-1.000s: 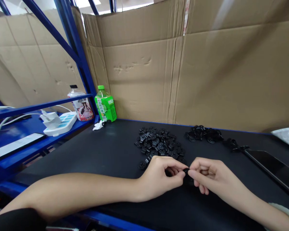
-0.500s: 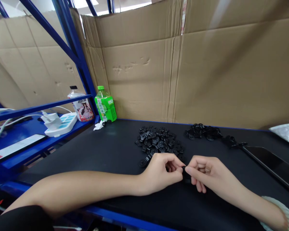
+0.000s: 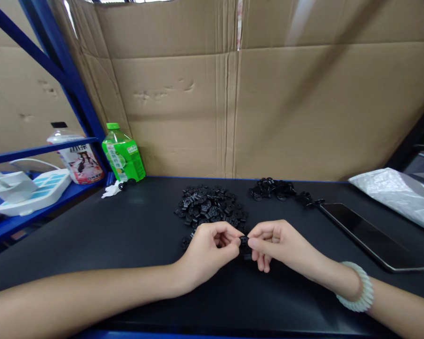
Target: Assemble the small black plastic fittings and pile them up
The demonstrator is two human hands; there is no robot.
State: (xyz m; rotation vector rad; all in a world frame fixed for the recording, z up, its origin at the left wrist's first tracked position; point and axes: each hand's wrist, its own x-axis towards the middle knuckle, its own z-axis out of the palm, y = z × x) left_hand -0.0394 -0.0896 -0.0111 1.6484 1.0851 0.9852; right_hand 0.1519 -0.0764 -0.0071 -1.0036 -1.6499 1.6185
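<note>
Between my fingertips is a small black round plastic part (image 3: 244, 241), pinched from both sides. My left hand (image 3: 214, 249) grips its left edge with thumb and forefinger. From the other side my right hand (image 3: 273, 245) pinches it, the lower fingers curled loosely beneath. Another small black piece (image 3: 247, 257) shows just below; I cannot tell whether it is joined to the held part. Directly behind my left hand lies a heap of black spoked plastic parts (image 3: 207, 207), partly hidden by that hand.
Thin black parts (image 3: 273, 188) lie in a pile at the back right, near a phone or tablet (image 3: 371, 235) and a plastic bag (image 3: 395, 193). A green bottle (image 3: 124, 153) stands at the back left. Cardboard (image 3: 176, 108) walls the black table (image 3: 127, 226).
The view has turned to the right, so everything sits further left and more of the bag shows. Both hands keep their pinch on the small part, which is now seen more plainly.
</note>
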